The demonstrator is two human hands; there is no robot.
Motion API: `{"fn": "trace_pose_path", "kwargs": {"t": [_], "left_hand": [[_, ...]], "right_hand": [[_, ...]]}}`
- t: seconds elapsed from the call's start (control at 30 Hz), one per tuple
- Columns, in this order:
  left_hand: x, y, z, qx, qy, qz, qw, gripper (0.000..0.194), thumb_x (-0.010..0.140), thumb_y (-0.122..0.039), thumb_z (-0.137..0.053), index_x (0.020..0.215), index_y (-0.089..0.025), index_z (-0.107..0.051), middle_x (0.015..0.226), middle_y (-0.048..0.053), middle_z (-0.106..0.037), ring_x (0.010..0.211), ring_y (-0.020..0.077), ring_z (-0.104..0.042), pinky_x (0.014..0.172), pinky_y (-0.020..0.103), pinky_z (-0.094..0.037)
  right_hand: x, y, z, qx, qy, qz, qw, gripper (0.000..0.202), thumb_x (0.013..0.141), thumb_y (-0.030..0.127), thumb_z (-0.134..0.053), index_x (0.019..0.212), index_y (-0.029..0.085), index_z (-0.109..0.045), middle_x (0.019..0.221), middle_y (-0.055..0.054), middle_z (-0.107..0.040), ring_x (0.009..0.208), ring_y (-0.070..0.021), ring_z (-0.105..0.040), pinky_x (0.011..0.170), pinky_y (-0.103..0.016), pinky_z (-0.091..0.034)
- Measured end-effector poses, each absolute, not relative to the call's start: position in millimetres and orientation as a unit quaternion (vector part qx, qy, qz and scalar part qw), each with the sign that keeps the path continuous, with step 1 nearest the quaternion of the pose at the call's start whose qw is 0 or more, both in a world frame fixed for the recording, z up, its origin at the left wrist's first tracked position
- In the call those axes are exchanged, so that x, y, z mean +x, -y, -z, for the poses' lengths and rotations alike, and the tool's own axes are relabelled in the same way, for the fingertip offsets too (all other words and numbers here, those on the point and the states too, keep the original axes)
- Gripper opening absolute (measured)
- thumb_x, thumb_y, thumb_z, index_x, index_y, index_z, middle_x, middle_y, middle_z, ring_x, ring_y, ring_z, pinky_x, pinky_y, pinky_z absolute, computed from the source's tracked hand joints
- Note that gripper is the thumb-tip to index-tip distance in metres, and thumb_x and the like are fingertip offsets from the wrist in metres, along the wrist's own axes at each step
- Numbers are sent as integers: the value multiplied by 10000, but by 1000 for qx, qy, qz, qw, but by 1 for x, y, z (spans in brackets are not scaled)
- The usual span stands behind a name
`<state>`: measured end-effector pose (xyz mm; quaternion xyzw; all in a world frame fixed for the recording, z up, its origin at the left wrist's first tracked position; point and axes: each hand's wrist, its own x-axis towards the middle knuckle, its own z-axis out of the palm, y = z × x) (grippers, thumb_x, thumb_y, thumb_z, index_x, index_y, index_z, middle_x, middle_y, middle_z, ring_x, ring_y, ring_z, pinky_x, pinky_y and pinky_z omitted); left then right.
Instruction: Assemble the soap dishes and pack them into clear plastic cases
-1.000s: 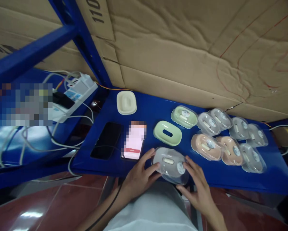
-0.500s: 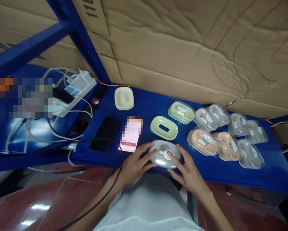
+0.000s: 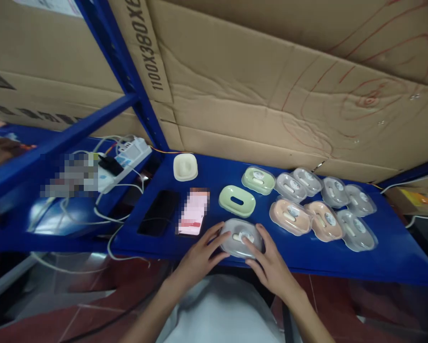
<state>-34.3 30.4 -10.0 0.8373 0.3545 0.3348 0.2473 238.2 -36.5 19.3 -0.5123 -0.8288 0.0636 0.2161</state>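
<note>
A grey oval soap dish (image 3: 235, 247) with a see-through cover, a small pale bar-shaped piece and a round white sticker lies near the front edge of the blue table. My left hand (image 3: 203, 252) grips its left end, fingertips on the cover and side. My right hand (image 3: 271, 259) holds the right end, one finger pressing on or close to the sticker. Just behind it is an uncovered pale green dish (image 3: 224, 201) with a dark oval slot. Farther back sits a covered green soap dish (image 3: 267, 183).
Several covered soap dishes, including a peach one (image 3: 280, 216) and a grey one (image 3: 360, 236), stand on the right. On the left lie a lit phone (image 3: 190, 221), a dark phone (image 3: 158, 214) and a cream dish (image 3: 185, 167). A power strip (image 3: 133, 155) with cables stands beyond.
The view has tilted up, showing more of the cardboard behind. Both hands stay on the grey soap dish, with little visible movement of the fingers.
</note>
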Motion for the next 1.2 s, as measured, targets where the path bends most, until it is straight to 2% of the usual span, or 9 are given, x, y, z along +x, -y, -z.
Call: {"fn": "trace_pose_path", "kwargs": {"t": [0.17, 0.43, 0.6, 0.73, 0.8, 0.93, 1.07, 1.2], "left_hand": [[-29, -36, 11, 821, -370, -341, 271, 525, 906, -286, -839, 1378, -275, -608, 1469, 104, -623, 1389, 274, -643, 1176, 469, -544], [-16, -26, -3, 845, -324, -347, 244, 580, 948, -258, -780, 1486, -323, -573, 1645, 107, -484, 1494, 279, -548, 1227, 463, -484], [-8, -29, 4, 847, -313, -358, 239, 495, 980, -272, -747, 1449, -285, -590, 1619, 129, -484, 1511, 289, -519, 1246, 498, -460], [-9, -29, 8, 846, -307, -368, 235, 372, 1014, -284, -702, 1380, -264, -634, 1564, 135, -518, 1495, 293, -528, 1248, 535, -452], [-8, -29, 8, 847, -303, -368, 236, 399, 1025, -287, -687, 1418, -281, -620, 1589, 131, -496, 1481, 289, -543, 1234, 530, -471], [-7, -35, 4, 850, -295, -364, 240, 507, 1025, -281, -683, 1516, -327, -564, 1639, 121, -443, 1480, 296, -542, 1183, 501, -534], [-7, -42, 1, 844, -294, -363, 262, 449, 1002, -275, -720, 1438, -314, -619, 1535, 118, -509, 1391, 284, -611, 1142, 492, -575], [-9, -42, 5, 832, -326, -357, 273, 409, 1003, -284, -723, 1399, -312, -626, 1542, 116, -479, 1413, 288, -587, 1144, 484, -578]], "right_hand": [[241, 35, -21, -477, 847, -64, 226, 602, 1052, 252, -568, 1621, 420, -463, 1762, -54, -303, 1660, -392, -191, 1230, -672, -448], [258, 33, -8, -491, 822, -83, 276, 523, 1111, 332, -481, 1631, 387, -449, 1761, -55, -317, 1673, -328, -175, 1298, -677, -314], [261, 35, -12, -482, 831, -82, 265, 528, 1111, 340, -502, 1634, 392, -443, 1760, -51, -326, 1672, -290, -188, 1310, -607, -341], [262, 36, -14, -468, 844, -64, 255, 657, 1023, 401, -686, 1632, 416, -440, 1773, -53, -302, 1676, -332, -154, 1291, -631, -362], [264, 34, -11, -477, 836, -73, 261, 740, 988, 405, -738, 1649, 422, -404, 1761, -56, -332, 1663, -335, -210, 1276, -618, -395], [267, 32, -9, -497, 824, -67, 264, 804, 1002, 346, -722, 1687, 423, -307, 1719, -54, -415, 1622, -322, -325, 1267, -587, -433], [266, 30, -15, -493, 832, -64, 246, 747, 1037, 298, -663, 1687, 417, -315, 1737, -36, -380, 1657, -336, -209, 1274, -624, -414], [265, 23, -18, -470, 834, -107, 267, 620, 1047, 275, -635, 1626, 406, -456, 1717, -29, -418, 1661, -344, -207, 1251, -645, -438]]}}
